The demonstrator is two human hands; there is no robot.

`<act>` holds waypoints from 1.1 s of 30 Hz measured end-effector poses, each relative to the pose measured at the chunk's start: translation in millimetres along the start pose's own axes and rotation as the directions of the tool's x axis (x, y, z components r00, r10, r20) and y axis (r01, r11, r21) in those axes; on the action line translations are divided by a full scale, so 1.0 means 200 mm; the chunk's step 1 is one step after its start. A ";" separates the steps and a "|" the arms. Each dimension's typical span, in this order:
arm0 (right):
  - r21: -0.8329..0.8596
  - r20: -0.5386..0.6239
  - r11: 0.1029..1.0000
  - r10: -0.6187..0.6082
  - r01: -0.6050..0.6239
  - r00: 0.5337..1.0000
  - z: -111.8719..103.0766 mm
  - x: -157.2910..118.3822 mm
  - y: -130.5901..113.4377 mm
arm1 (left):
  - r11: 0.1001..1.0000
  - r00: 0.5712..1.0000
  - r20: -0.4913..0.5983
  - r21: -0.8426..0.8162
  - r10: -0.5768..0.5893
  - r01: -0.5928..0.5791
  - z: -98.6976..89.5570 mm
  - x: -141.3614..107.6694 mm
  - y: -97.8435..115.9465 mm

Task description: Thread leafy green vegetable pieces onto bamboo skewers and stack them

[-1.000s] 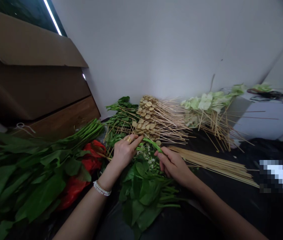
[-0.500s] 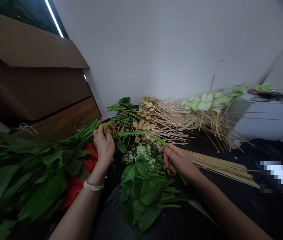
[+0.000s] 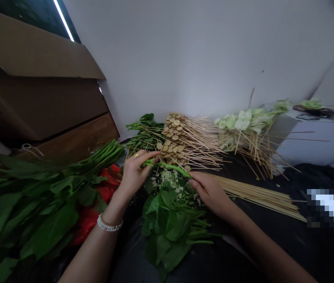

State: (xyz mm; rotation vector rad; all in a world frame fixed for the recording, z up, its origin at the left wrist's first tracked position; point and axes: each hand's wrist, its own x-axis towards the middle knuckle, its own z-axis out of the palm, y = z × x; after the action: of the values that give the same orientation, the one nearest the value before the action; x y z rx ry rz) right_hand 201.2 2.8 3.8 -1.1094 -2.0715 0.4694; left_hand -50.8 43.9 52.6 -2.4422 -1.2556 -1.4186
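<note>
A green leafy-vegetable stem (image 3: 175,168) stretches between my two hands. My left hand (image 3: 135,171), with a ring and a beaded bracelet, pinches its left part; the fingers partly hide that end. Closed round the other end is my right hand (image 3: 211,190). Just below the stem lies a pile of cut pale and green bits (image 3: 169,181). Nearer to me is a bunch of loose green leaves (image 3: 167,230) with their stems pointing right. A large heap of leafy greens (image 3: 45,200) spreads to the left of my left hand, partly over a red plastic bag (image 3: 88,224).
Skewered round slices (image 3: 175,127) and skewered greens (image 3: 146,135) lie by the wall. Skewered pale leaves (image 3: 245,120) are at the back right. Bare bamboo skewers (image 3: 261,196) lie right of my right hand. A cardboard box (image 3: 43,94) stands at the left.
My left hand has moved right along the stem, closer to my right hand. The right hand keeps its hold and has shifted slightly.
</note>
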 end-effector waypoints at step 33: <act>0.431 -0.119 0.866 0.332 -0.252 0.936 -0.07 0.02 0.03 | 0.802 0.877 -0.109 -0.471 -0.467 0.368 0.00 0.04 -0.09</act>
State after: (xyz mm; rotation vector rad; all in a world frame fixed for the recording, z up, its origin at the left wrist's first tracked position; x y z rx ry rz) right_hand 213.0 9.4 11.7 -1.1617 -1.5449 0.8704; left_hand -61.8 61.0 53.0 -2.2215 -1.6488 -2.2461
